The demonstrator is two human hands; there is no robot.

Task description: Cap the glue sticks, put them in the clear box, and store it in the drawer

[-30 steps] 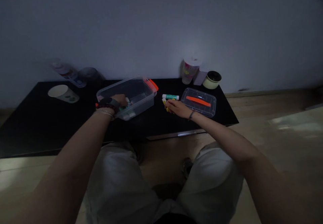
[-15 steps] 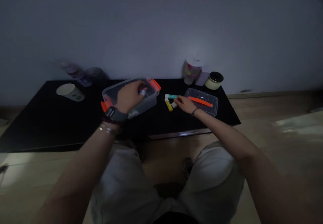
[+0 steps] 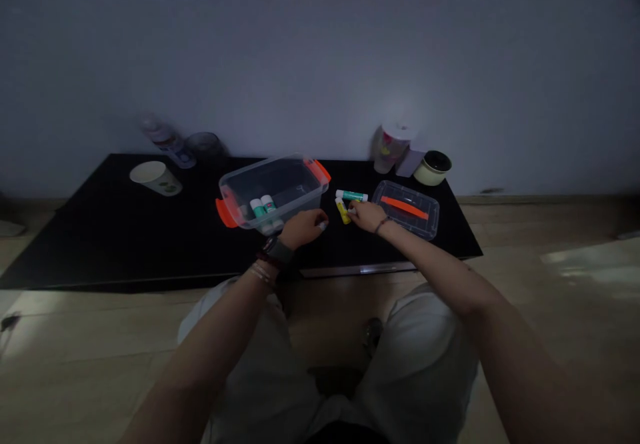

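Note:
A clear plastic box (image 3: 295,187) with orange handles stands on the black low table (image 3: 115,237); two green-and-white tubes (image 3: 263,207) lie inside it. My left hand (image 3: 303,226) is closed in front of the box, pinching a small white thing at its fingertips. My right hand (image 3: 367,216) rests on the table with fingers curled by a yellow tube (image 3: 343,211) and a green tube (image 3: 351,195); what it grips is hidden. The box's clear lid (image 3: 407,209) with an orange strip lies to the right.
A paper cup (image 3: 153,177) lies at the table's left. A bottle (image 3: 167,141) and a dark round jar (image 3: 205,144) stand at the back left. A printed cup (image 3: 393,144), a small box and a pale bowl (image 3: 433,167) stand at the back right by the wall.
My left hand came out of the box and down to the table in front of it with a small white thing. My right hand stayed by the yellow and green tubes.

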